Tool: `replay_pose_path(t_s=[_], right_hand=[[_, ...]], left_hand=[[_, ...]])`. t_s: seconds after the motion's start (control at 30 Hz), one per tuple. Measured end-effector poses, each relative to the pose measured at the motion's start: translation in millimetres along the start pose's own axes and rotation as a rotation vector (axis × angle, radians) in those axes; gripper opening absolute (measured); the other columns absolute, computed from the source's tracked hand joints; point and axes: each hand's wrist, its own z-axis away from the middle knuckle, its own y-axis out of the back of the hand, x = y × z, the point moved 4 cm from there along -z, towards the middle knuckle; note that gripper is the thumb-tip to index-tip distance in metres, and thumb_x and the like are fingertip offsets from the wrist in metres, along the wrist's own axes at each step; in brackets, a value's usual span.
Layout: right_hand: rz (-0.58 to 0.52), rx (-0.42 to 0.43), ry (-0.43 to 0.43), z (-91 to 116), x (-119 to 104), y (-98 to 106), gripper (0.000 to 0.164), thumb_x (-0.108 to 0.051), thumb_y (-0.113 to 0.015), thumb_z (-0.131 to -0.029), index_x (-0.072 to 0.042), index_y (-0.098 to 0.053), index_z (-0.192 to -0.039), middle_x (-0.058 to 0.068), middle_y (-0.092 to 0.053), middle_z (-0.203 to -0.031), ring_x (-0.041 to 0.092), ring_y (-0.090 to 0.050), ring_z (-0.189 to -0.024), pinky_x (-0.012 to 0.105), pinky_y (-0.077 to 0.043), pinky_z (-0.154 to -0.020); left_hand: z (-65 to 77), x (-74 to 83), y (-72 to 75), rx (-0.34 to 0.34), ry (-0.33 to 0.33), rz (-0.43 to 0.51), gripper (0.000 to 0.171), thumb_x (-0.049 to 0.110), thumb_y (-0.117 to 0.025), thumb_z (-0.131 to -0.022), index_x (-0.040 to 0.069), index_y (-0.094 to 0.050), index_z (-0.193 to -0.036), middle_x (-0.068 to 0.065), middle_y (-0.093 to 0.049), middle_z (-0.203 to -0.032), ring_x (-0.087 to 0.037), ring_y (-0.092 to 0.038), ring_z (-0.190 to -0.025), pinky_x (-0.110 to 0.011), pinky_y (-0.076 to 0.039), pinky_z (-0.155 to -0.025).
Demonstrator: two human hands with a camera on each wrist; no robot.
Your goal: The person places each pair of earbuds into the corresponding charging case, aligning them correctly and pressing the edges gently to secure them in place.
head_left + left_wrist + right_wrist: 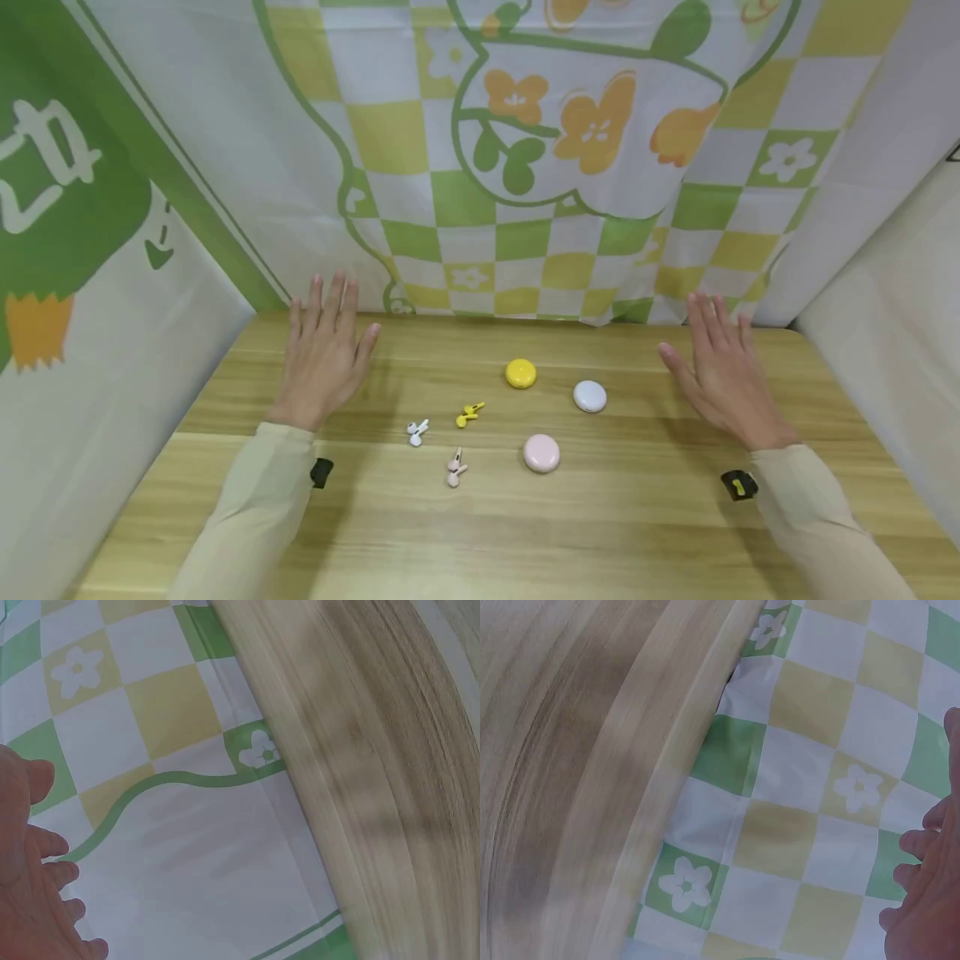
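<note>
My left hand (321,358) is held over the left part of the table with its fingers extended, holding nothing. On the other side, my right hand (723,375) has its fingers straight and thumb spread, also without anything in it. Between them lie three round earbud cases: a yellow case (521,374), a white case (590,397) and a pink case (542,454), all closed. Left of the cases are pairs of loose earbuds: yellow earbuds (468,415), white earbuds (417,432) and pink earbuds (456,468). Neither hand touches any of these.
The wooden table (480,533) ends at the back against a checkered green, yellow and white cloth (465,196). A green and white cloth wall (202,333) borders the left side, and a pale cloth (892,308) stands along the right.
</note>
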Motion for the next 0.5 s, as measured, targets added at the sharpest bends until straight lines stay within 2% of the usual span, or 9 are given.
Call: replay_pose_path(t_s=[0.27,0.5], right_hand=[[0.005,-0.035,0.003,1,-6,-5,0.079,-0.048,-0.037,-0.109,-0.001,0.0,-0.161,0.018,0.003,-0.167,0.033,0.009,-0.153,0.052,0.011,-0.12],[0.002,-0.052,0.028,6,-10,-16,0.079,-0.045,-0.039,-0.109,0.002,-0.003,-0.16,0.024,-0.004,-0.166,0.036,0.004,-0.154,0.053,0.01,-0.121]], left_hand=[[1.5,2.3,-1.4,-0.011,0.001,0.01,0.066,0.036,-0.037,-0.111,-0.003,-0.015,-0.159,-0.022,-0.007,-0.167,-0.036,0.009,-0.153,-0.057,0.008,-0.12],[4.5,3.4,-9.1,-0.052,-0.003,0.016,0.066,0.036,-0.035,-0.111,-0.003,-0.013,-0.16,-0.019,-0.001,-0.168,-0.035,0.012,-0.153,-0.057,0.008,-0.12]])
